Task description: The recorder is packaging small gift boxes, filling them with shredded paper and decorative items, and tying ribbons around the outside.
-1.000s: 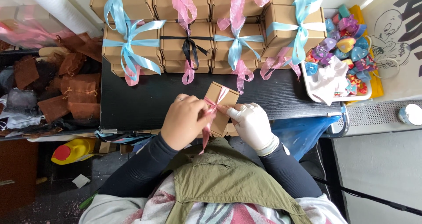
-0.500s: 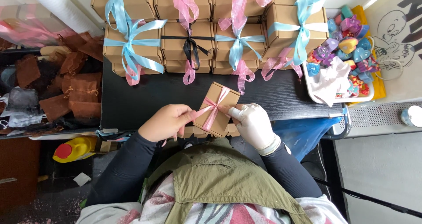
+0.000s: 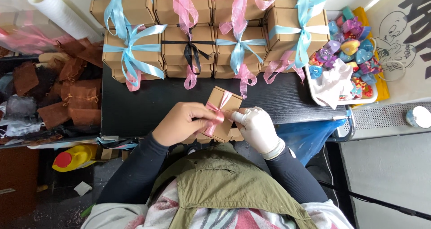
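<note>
- The left hand, bare, is pinched shut on a pink ribbon; the right hand, in a white glove, is closed on the same ribbon from the other side.
- A small kraft-cardboard box, square and matte, is held tilted between the two hands, above the near edge of the black surface.
- The satin ribbon is crossed over the box lid; whether a knot is already formed cannot be told, as it is covered by the fingers.
- Stacked matching boxes are lined along the far side of the surface, tied with light blue, pink and one black ribbon.
- At the right, a white tray is filled with glossy, colourful heart-shaped pieces.
- At the left, brown fabric pouches are heaped.
</note>
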